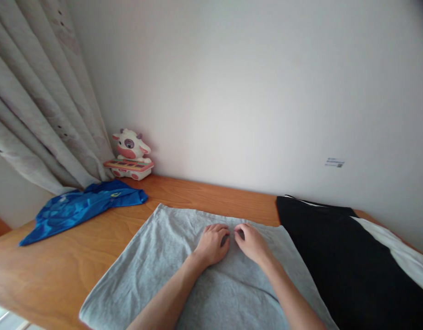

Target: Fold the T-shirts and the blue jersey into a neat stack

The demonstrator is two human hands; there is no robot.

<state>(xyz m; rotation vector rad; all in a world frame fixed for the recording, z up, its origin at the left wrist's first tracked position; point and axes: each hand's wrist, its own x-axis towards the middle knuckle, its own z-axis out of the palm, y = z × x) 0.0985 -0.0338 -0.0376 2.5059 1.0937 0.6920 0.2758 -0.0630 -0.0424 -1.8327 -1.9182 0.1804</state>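
Note:
A grey cloth garment (156,256) lies spread over the wooden table, its far edge toward the wall. Both hands rest on its upper middle, close together but apart. My left hand (213,244) has its fingers bent, with a gap between thumb and fingers; nothing shows in it. Beside it, my right hand (251,242) has its fingers curled toward the thumb at the cloth; whether the fingertips pinch any fabric is too small to tell.
On the wooden table (70,256), a blue garment (80,206) lies at the left by the curtain (36,105). A cow-shaped toy keyboard (130,156) stands against the wall. Black clothing (345,261) and a white piece (400,247) lie at the right.

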